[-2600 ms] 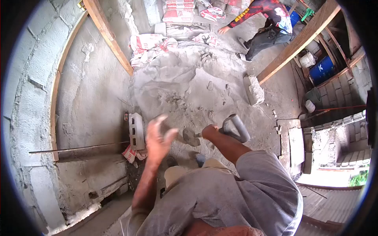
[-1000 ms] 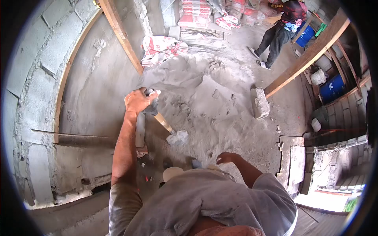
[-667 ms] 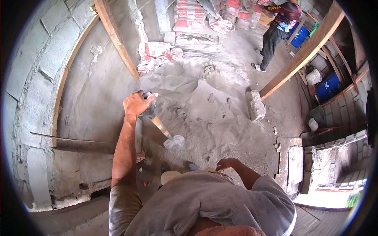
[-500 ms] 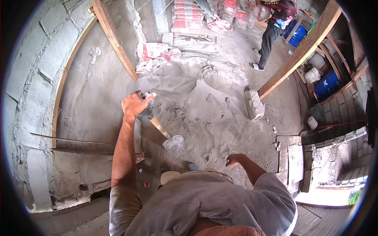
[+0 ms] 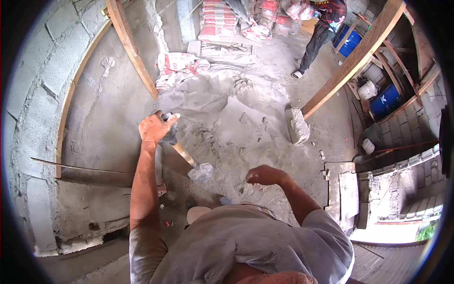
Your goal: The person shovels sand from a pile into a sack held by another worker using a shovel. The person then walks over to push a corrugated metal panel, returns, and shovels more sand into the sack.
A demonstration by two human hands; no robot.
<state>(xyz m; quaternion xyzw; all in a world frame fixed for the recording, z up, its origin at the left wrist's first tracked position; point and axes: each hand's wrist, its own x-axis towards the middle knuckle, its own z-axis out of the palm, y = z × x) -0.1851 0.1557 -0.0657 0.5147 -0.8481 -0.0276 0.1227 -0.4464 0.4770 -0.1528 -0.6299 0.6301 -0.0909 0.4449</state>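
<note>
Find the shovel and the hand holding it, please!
Shovel (image 5: 183, 154): head view, on its wooden shaft.
Left hand (image 5: 153, 128): head view, on the back of the hand.

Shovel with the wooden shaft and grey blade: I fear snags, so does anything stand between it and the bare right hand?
Nothing visible does: only grey, powdery ground shows between the bare right hand and the shovel.

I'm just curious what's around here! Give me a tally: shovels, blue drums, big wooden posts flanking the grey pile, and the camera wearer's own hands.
Shovel: 1
Blue drums: 2
Big wooden posts: 2
Wearer's hands, left hand and right hand: 2
Total: 7
</note>
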